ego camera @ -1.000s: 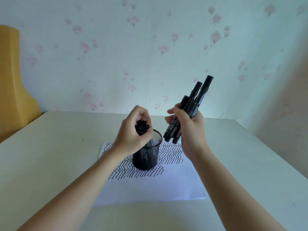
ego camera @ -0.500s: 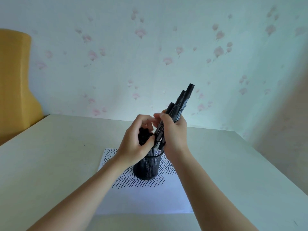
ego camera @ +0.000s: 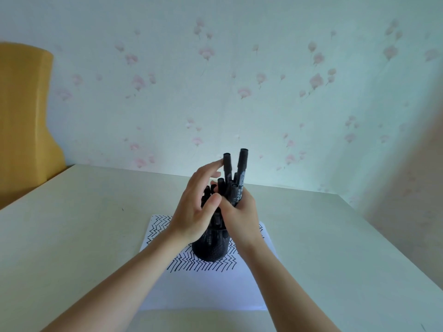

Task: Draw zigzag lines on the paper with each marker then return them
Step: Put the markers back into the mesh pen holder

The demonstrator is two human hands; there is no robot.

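My hands meet over the cup point(ego camera: 211, 248): the right hand point(ego camera: 239, 212) is closed around a bundle of black markers point(ego camera: 236, 185), their lower ends pointing down toward the cup's mouth, while the left hand point(ego camera: 196, 207) is spread fairly wide, fingers extended against the side of the bundle and thumb pressed near the right hand, steadying rather than gripping as far as I can tell. Two markers stick up higher than the rest, capped ends toward the wall point(ego camera: 215, 80); a few more dark caps show between my hands, and I cannot tell whether those sit in the cup already or belong to the bundle. The cup stands on the paper point(ego camera: 211, 291), which lies flat on the table point(ego camera: 72, 236) in front of me. The far part of the sheet is filled with rows of black zigzag lines point(ego camera: 203, 264), running out on both sides of the cup; the near part is blank. From this I judge the drawing is done, or close to it, and I am in the return step, with the markers gathered and just above the cup. What is left, as I read it, is lowering the bundle in and letting go. I see no loose marker or cap lying on the table or paper, so nothing else seems to need collecting.
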